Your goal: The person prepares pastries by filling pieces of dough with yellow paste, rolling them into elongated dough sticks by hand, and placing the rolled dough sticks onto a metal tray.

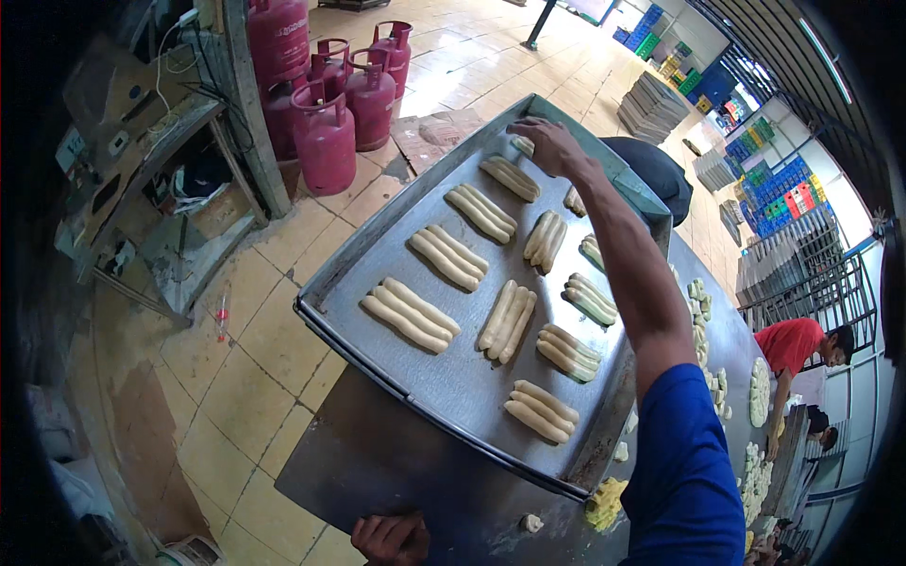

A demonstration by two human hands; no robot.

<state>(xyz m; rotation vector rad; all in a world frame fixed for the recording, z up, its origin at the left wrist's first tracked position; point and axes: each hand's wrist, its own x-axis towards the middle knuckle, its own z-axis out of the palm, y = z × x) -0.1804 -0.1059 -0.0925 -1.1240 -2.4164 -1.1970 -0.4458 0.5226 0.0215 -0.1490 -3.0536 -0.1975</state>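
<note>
My right hand (545, 141) reaches over the far end of a metal tray (368, 368), fingers curled onto a small pale dough piece (522, 146). Groups of long dough strips (415, 311), laid side by side, cover the tray, some partly behind my forearm. My left hand (389, 536) is at the bottom of the view, fingers curled down at the dark metal table (330, 453); what it holds, if anything, is hidden. Beside the tray's near right corner lie a yellow dough mass (606, 503) and a small white lump (531, 523).
Pink gas cylinders (323, 141) stand beyond a wooden shelf unit (175, 264) on the left. A co-worker in red (791, 344) bends over dough pieces (759, 391) on the right. Behind are stacked trays (651, 108), colored crates (783, 198) and a dark rounded shape (646, 170).
</note>
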